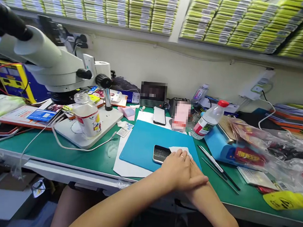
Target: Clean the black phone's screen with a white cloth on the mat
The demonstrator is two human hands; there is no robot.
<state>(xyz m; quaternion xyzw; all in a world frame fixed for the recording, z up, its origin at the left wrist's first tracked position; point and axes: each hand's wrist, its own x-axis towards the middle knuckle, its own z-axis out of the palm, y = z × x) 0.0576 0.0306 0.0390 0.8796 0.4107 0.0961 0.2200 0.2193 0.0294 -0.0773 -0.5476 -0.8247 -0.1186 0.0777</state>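
My left hand [177, 170] lies over my right hand [194, 169] at the near edge of a blue mat [144, 137]. Its fingers curl over the back of the right hand, with a ring on one finger, and the thumb crosses the right wrist. Most of the right hand is covered, so its fingers are hidden. Just left of the hands, a dark-screened phone [161, 153] lies on the mat. Something white and flat [181, 149] shows behind the knuckles. Tweezers [218, 173] lie on the green table to the right.
A microscope [48, 64] stands at the left, with a glass jar [86, 116] on its base. Behind the mat lies another phone [159, 116]. A red-capped bottle [209, 121] and a yellow packet [285, 200] are at the right. Stacked packages [117, 7] fill the shelf above.
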